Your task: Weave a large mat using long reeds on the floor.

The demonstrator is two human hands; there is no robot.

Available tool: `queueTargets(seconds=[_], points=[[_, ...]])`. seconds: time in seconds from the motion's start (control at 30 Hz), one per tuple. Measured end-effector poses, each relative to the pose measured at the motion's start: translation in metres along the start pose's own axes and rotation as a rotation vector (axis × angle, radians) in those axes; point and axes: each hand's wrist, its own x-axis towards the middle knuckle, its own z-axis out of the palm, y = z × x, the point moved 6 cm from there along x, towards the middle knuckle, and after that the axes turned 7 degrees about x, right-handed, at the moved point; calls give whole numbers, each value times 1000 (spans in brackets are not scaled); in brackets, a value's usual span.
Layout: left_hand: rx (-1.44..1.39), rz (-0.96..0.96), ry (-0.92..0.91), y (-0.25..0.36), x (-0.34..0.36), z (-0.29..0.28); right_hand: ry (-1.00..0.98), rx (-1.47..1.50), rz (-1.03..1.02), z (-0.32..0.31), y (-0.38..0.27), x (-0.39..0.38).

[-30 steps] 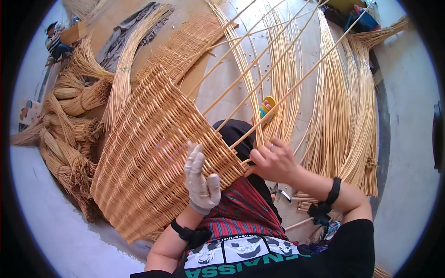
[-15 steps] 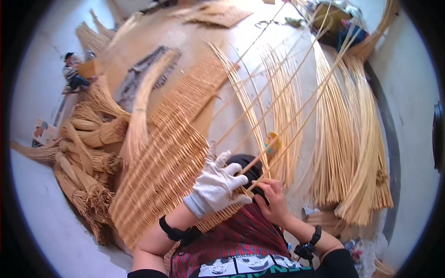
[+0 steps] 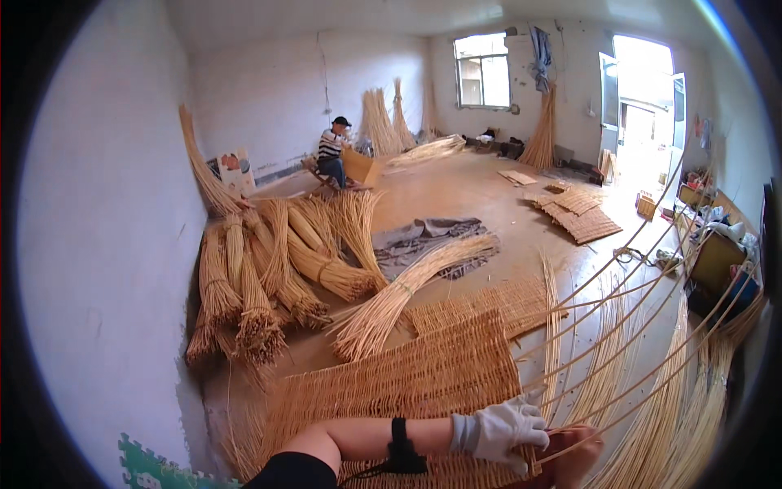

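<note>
Woven panel (image 3: 391,367), head view: we found it low in the frame, in front of the person, its lower part cut off by the picture's edge and partly covered by the left forearm (image 3: 366,440). Its upper edge ran left to right, rising toward the right; we took that as the long axis, though we could not see the full outline. From its right edge the bare rods (image 3: 631,326) fanned out toward the upper right.

We placed the gloved left hand (image 3: 507,428) on the panel at its lower right corner, so most of the weave lay to that hand's left and the rods to its right. The glove's fingers were bent and close together over the edge; whether they pinched it, we could not tell. We logged the bare right hand (image 3: 573,456) just beyond the corner, beside the left one, nearer to the free lengths of the lowest rods. It was blurred, and we could not tell whether it pinched a rod. The left was the nearer to the weave itself. Past the upper edge, a second panel (image 3: 481,310) lay on the floor.
</note>
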Motion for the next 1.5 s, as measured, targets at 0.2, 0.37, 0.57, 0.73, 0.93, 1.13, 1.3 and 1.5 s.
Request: queueTargets(seconds=[0.2,0.37,0.57,0.73,0.93,1.13,1.3,1.5], points=[[-131,176,-15,-4,11,26,61,701,588,-50,32,-41],[-177,191,-137,-20,22,78,370,1396,915,3,43,-64],[-128,66,-308,-51,33,104,231,1096,997,98,108,-48],[-85,-80,-258,-62,-11,93,98,1116,921,147,82,-23],[-70,-108,-60,-71,-47,68,28,1345,833,130,42,-9],[-113,-130,4,-69,-57,39,-60,1186,1354,132,11,-139],[-102,-186,-76,-70,-51,40,58,924,1142,21,-49,-182],[48,-129,7,-62,-39,35,-752,836,421,-75,-184,-141]])
